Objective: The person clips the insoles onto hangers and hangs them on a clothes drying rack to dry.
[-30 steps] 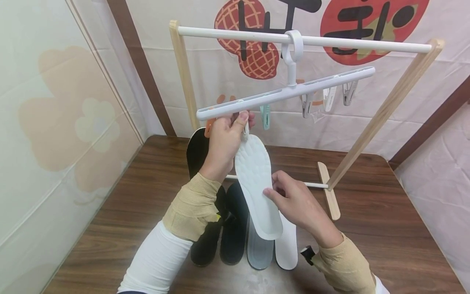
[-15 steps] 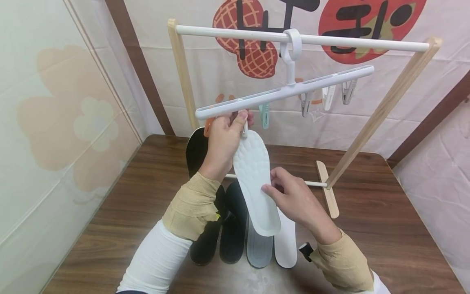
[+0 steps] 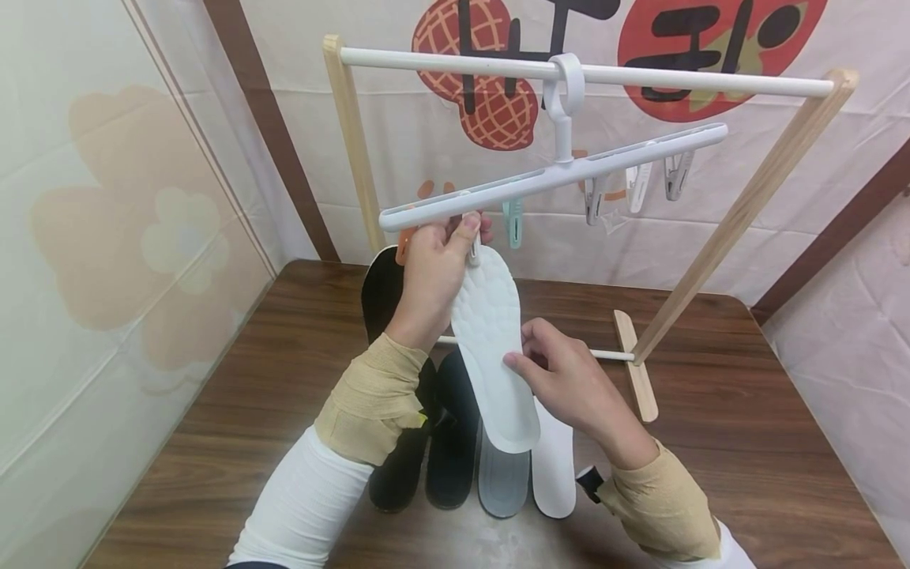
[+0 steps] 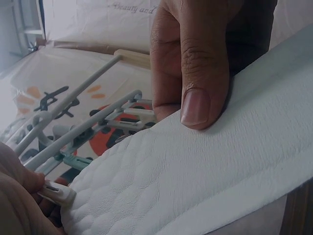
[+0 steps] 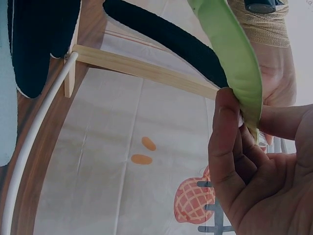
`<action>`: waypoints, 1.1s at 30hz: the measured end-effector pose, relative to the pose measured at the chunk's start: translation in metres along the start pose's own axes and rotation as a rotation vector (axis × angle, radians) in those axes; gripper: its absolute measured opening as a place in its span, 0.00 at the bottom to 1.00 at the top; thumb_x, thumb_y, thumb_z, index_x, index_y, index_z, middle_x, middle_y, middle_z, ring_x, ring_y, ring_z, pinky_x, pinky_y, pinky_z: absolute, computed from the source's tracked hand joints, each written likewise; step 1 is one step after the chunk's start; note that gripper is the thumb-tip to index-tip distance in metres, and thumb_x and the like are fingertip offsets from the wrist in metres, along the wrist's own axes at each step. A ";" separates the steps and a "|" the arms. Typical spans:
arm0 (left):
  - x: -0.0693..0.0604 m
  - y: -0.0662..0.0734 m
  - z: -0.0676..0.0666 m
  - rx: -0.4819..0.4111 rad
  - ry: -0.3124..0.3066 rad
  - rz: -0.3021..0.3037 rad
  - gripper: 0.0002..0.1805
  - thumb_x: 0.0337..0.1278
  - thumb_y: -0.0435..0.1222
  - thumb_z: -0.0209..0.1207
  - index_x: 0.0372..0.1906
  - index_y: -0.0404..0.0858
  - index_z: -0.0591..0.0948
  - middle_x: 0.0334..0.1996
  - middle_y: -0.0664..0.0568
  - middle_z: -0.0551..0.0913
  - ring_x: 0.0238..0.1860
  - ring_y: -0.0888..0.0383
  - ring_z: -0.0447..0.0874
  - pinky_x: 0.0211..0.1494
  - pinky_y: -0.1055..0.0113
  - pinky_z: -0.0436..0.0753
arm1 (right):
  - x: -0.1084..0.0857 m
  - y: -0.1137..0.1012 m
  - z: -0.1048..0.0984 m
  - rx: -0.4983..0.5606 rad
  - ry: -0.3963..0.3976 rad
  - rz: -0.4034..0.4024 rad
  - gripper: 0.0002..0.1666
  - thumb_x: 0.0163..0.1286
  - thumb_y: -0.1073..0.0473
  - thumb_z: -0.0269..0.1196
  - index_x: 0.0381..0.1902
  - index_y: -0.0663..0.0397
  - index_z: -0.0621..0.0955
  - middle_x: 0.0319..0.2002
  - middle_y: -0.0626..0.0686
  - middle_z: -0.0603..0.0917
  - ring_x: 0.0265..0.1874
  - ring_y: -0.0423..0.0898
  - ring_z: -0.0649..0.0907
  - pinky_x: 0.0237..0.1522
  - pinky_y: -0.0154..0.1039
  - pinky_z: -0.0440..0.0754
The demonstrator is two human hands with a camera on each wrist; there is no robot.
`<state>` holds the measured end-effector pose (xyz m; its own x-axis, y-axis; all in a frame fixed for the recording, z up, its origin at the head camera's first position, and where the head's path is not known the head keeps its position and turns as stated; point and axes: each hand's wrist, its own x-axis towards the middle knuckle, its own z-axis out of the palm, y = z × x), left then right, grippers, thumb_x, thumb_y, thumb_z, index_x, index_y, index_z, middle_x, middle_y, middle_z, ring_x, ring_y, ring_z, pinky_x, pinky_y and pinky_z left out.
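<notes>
A white insole hangs at a slant below the left part of the white hanger; its quilted end meets a white clip. My left hand pinches that clip between thumb and fingers. With thumb in front and fingers behind, my right hand holds the insole by its right edge. Seen close in the left wrist view, the clip touches the quilted end of the insole. A black insole hangs behind my left hand, near an orange clip.
Two black insoles, a grey one and a white one lie on the brown table. The hanger hooks over the rack's white bar. A teal clip and several pale clips hang farther right.
The white insole has risen slightly, its lower end shifting a little up and left together with my right hand. My left hand stays at the clip.
</notes>
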<state>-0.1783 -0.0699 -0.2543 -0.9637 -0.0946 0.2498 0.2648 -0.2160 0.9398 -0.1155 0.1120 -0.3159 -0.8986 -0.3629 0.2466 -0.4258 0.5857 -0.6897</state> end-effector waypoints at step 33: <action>0.004 -0.005 -0.001 -0.012 -0.014 -0.001 0.41 0.74 0.33 0.55 0.82 0.43 0.47 0.51 0.39 0.82 0.47 0.54 0.85 0.60 0.65 0.81 | 0.007 0.003 0.007 0.008 -0.017 0.039 0.12 0.70 0.60 0.67 0.47 0.58 0.77 0.26 0.47 0.79 0.25 0.41 0.74 0.30 0.37 0.73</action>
<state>-0.1834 -0.0703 -0.2578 -0.9642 -0.0810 0.2524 0.2644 -0.2281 0.9370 -0.1218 0.1064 -0.3204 -0.9123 -0.3527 0.2081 -0.3900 0.5934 -0.7042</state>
